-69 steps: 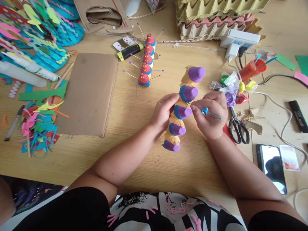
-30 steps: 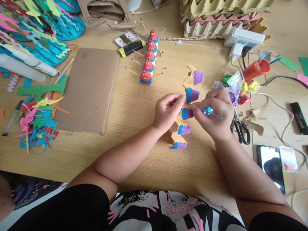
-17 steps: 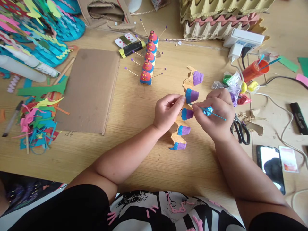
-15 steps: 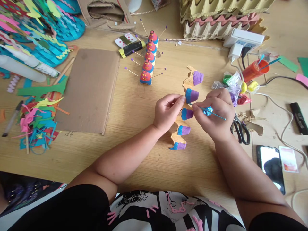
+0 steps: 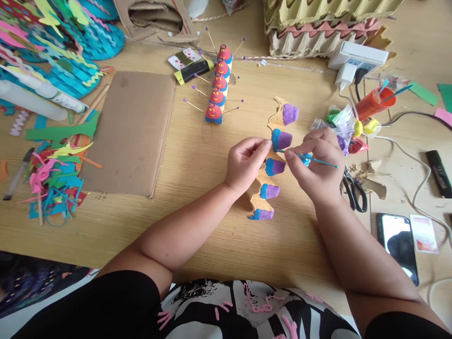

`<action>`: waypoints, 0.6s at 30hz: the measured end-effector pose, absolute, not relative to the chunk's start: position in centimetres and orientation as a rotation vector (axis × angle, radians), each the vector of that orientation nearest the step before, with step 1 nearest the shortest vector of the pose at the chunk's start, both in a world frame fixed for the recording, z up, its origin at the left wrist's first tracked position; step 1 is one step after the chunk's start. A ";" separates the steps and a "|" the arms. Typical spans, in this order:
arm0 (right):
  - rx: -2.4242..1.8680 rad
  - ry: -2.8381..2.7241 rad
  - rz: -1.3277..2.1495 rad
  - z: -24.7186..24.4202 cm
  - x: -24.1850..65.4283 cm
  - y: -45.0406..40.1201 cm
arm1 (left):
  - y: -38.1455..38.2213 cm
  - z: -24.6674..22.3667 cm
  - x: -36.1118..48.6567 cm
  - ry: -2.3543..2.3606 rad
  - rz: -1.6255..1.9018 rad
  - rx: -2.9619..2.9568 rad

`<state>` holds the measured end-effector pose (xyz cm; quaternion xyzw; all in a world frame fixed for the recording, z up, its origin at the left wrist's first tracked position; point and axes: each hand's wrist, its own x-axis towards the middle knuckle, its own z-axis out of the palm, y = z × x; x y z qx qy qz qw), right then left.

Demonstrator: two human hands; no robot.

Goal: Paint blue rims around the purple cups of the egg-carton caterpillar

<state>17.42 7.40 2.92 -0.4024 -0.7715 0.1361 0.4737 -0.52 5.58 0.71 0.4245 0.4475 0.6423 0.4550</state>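
Note:
A strip cut from an egg carton [image 5: 266, 203] lies lengthwise before me, its cups coated in purple and blue clay; the farthest cup shows only purple and bare tan card. My left hand [image 5: 245, 165] pinches the strip's edge between thumb and fingertips, beside the second cup from the far end. In my right hand [image 5: 319, 172] is a thin blue modelling tool [image 5: 321, 162], its tip at the lower edge of that cup's blue clay. A shiny blue lump [image 5: 305, 160], perhaps wrapped clay, shows behind the right thumb, partly hidden by the fingers.
A finished red-and-blue caterpillar figure [image 5: 216, 97] with pin-like sticks stands beyond. Cardboard [image 5: 130, 132] and paper scraps [image 5: 56, 174] lie left. On the right are scissors [image 5: 355, 190], clay packets [image 5: 342, 125], an orange cup [image 5: 370, 103], a phone [image 5: 397, 245] and cables.
My right hand has shifted slightly and the blue tool now lies flatter, its rear end a little higher and farther right. My left hand and the strip stay put.

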 end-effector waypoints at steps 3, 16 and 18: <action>-0.997 -1.886 0.329 2.9 17.5 7.5 | 5.6 0.6 -0.5 1.107 1.572 1.046; -1.043 -1.909 0.296 3.1 17.4 7.6 | 5.6 0.7 -0.6 1.097 1.568 1.022; -1.050 -1.922 0.295 3.2 17.3 7.6 | 5.6 0.7 -0.6 1.091 1.569 1.018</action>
